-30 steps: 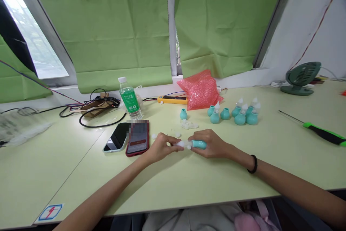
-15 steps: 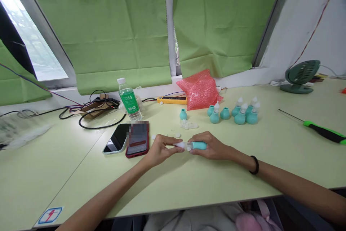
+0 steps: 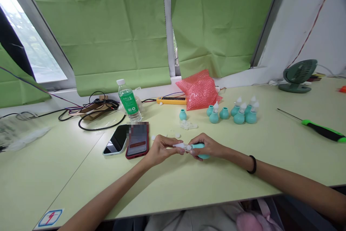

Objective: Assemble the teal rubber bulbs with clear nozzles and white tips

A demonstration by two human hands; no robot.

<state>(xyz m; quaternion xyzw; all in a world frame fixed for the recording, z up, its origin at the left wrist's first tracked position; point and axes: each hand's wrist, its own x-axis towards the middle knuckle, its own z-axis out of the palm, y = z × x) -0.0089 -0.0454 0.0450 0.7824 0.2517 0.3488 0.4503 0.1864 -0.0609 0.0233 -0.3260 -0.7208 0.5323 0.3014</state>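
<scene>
Above the pale green table, my left hand (image 3: 160,150) pinches a clear and white nozzle (image 3: 181,146) by its tip. My right hand (image 3: 209,146) is closed around a turquoise squeeze bulb (image 3: 203,154), whose neck meets the wide end of the nozzle. Fingers partly hide the joint, so I cannot tell how far the nozzle is seated. Beyond my hands lie some clear plastic parts (image 3: 188,125) and a small white disc (image 3: 177,135). A loose turquoise bulb (image 3: 183,115) stands behind them. Several more bulbs, most with clear tips, stand grouped (image 3: 239,116) to the right.
Two phones, one in a red case (image 3: 137,141), lie left of my hands. A water bottle (image 3: 129,100) stands behind them near tangled black cables (image 3: 101,106). Pink bubble wrap (image 3: 201,92) is at the back. A screwdriver (image 3: 316,128) and a green fan (image 3: 298,76) are on the right.
My right hand has turned the bulb, so its rounded body now shows below the fingers. The nozzle has shifted slightly, and my left hand keeps its pinch.
</scene>
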